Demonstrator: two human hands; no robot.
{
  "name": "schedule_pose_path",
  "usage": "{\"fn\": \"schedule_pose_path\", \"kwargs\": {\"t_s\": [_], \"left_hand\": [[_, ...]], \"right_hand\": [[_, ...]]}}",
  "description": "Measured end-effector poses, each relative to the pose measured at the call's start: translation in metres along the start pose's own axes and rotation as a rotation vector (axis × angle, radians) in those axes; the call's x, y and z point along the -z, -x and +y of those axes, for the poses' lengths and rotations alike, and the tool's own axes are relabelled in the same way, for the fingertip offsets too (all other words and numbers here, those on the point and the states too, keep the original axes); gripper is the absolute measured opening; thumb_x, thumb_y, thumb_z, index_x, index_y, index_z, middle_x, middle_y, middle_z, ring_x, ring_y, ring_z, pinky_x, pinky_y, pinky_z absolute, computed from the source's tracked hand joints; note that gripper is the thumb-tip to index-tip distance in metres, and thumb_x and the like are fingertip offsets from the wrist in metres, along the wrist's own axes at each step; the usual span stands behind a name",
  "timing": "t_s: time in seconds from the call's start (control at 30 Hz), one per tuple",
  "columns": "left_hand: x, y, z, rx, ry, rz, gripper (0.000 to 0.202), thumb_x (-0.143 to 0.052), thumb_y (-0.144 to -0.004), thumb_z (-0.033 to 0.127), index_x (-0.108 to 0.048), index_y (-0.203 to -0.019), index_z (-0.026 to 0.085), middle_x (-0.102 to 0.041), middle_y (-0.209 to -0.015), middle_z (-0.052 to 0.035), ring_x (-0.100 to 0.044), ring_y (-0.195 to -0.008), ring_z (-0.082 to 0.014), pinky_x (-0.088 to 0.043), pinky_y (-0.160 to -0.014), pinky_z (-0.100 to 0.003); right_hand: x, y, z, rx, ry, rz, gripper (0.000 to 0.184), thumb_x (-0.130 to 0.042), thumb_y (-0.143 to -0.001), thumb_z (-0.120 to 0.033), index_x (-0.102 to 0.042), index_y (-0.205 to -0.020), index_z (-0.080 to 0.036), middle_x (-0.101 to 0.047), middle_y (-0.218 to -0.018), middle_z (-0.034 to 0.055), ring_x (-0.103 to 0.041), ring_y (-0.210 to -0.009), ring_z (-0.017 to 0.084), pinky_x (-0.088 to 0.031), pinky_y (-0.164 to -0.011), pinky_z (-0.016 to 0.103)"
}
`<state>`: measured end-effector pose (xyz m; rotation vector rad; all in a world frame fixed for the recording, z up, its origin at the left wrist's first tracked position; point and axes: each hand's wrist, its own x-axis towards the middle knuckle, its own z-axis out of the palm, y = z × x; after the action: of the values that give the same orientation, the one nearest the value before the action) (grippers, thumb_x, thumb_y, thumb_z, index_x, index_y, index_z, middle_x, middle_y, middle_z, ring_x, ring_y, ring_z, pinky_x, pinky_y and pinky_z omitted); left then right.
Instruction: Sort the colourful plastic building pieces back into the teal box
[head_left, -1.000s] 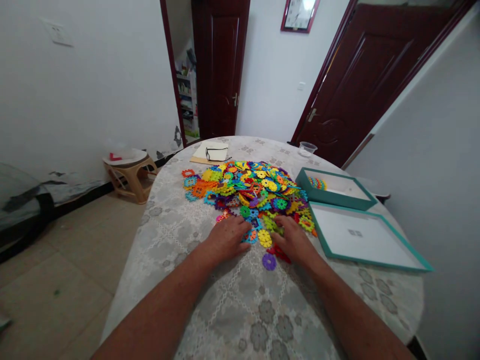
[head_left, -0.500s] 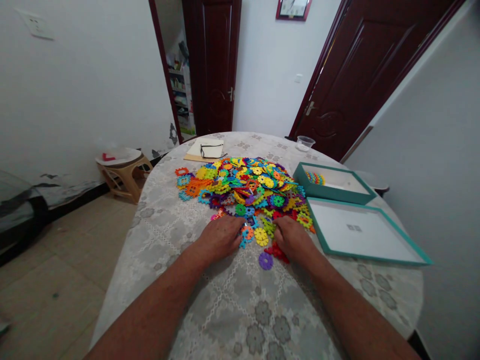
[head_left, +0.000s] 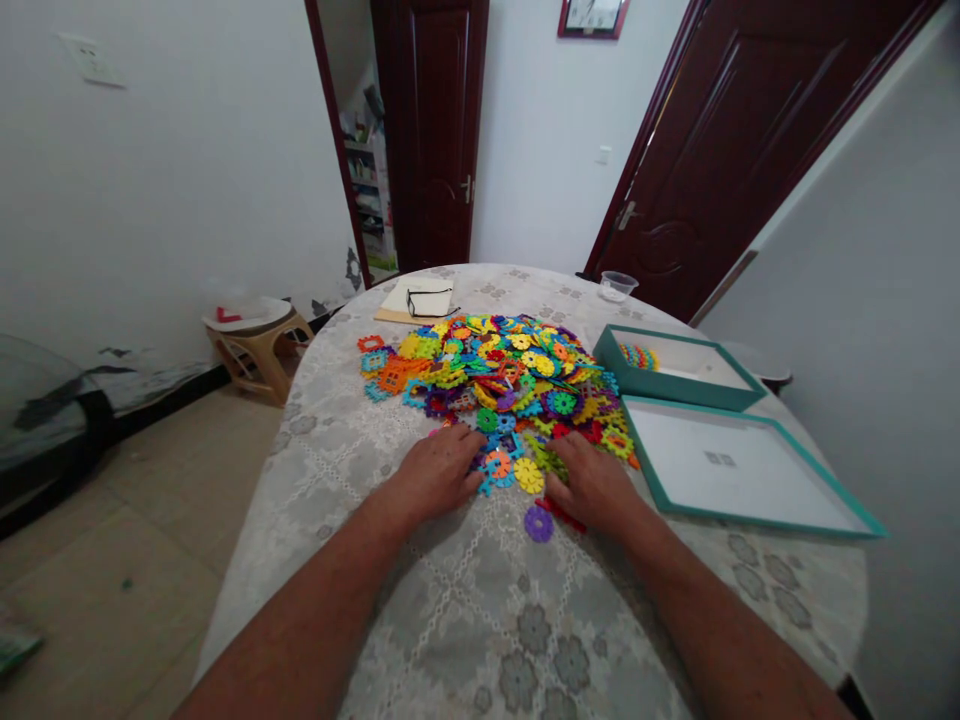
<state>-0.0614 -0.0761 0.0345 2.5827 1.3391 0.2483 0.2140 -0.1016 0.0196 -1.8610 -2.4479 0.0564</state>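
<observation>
A heap of colourful plastic interlocking pieces (head_left: 510, 365) covers the middle of the table. At its near left edge rests my left hand (head_left: 442, 468), thumb and fingers apart, beside blue pieces and an orange disc (head_left: 498, 464). My right hand (head_left: 592, 480) lies at the near right edge with its fingers parted, touching lime-green pieces (head_left: 553, 460). A red piece (head_left: 566, 516) shows partly under that palm. Between the hands is a yellow flower-shaped disc (head_left: 529, 476). A purple ring-shaped disc (head_left: 538, 523) sits closest to me, apart from the heap.
To the right stand a teal-sided box (head_left: 679, 368) with some beads inside and its shallow lid (head_left: 750, 465). Black-framed glasses (head_left: 431, 302) lie on a notebook at the back left. A clear plastic cup (head_left: 617, 286) is at the far edge. A stool (head_left: 259, 345) stands left.
The fingers of both hands have spread from a more closed pose. The red pieces near my right hand now show less. The view has shifted slightly.
</observation>
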Motion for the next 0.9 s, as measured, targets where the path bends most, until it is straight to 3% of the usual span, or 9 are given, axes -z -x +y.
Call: {"fn": "schedule_pose_path", "kwargs": {"t_s": [0.2,0.3,0.43,0.57,0.73,0.9], "left_hand": [[0.0,0.002,-0.002,-0.001,0.026,-0.013,0.023,-0.062,-0.093,0.029,-0.065,-0.115,0.022,-0.067,-0.115,-0.0094,-0.063,-0.108,-0.0259,-0.052,-0.091,-0.037],[-0.001,0.002,-0.005,0.0,0.032,0.006,0.024,-0.059,-0.097,0.031,-0.064,-0.119,0.022,-0.068,-0.118,-0.0099,-0.063,-0.11,-0.0257,-0.051,-0.094,-0.037],[0.005,0.003,-0.01,0.031,0.023,0.041,0.034,-0.054,-0.097,0.02,-0.062,-0.129,0.023,-0.068,-0.127,-0.0112,-0.062,-0.119,-0.0264,-0.049,-0.103,-0.04],[0.016,0.006,-0.015,-0.009,0.019,0.026,0.04,-0.065,-0.089,0.021,-0.065,-0.128,0.024,-0.066,-0.126,-0.01,-0.058,-0.12,-0.0273,-0.046,-0.106,-0.04],[0.018,0.008,-0.021,-0.031,0.026,-0.034,0.022,-0.069,-0.086,0.024,-0.072,-0.108,0.023,-0.065,-0.116,-0.0091,-0.056,-0.113,-0.0268,-0.046,-0.101,-0.038],[0.015,0.007,-0.022,0.001,0.037,-0.078,0.018,-0.069,-0.086,0.025,-0.065,-0.103,0.022,-0.064,-0.113,-0.0082,-0.055,-0.108,-0.0254,-0.045,-0.095,-0.036]], "right_hand": [[0.001,-0.004,0.006,-0.053,0.015,0.083,0.018,-0.049,-0.103,-0.027,-0.065,-0.106,-0.02,-0.069,-0.107,0.0099,-0.066,-0.098,0.024,-0.043,-0.078,0.031],[-0.001,-0.005,0.01,-0.079,0.008,0.088,0.02,-0.046,-0.105,-0.027,-0.065,-0.103,-0.02,-0.069,-0.104,0.009,-0.066,-0.097,0.023,-0.042,-0.076,0.031],[-0.008,-0.005,0.013,-0.053,-0.034,0.088,0.023,-0.053,-0.105,-0.035,-0.065,-0.119,-0.021,-0.07,-0.114,0.01,-0.066,-0.104,0.024,-0.044,-0.081,0.03],[-0.011,-0.008,0.011,-0.034,-0.015,0.078,0.033,-0.055,-0.105,-0.038,-0.06,-0.134,-0.022,-0.069,-0.122,0.0108,-0.067,-0.108,0.025,-0.044,-0.079,0.03],[-0.008,-0.014,0.003,-0.05,0.055,0.028,0.024,-0.052,-0.107,-0.038,-0.067,-0.117,-0.023,-0.07,-0.111,0.0085,-0.068,-0.098,0.023,-0.039,-0.07,0.029],[-0.012,-0.016,0.004,-0.058,0.009,0.067,0.02,-0.059,-0.103,-0.039,-0.065,-0.11,-0.021,-0.07,-0.108,0.008,-0.067,-0.097,0.023,-0.038,-0.071,0.029]]}}
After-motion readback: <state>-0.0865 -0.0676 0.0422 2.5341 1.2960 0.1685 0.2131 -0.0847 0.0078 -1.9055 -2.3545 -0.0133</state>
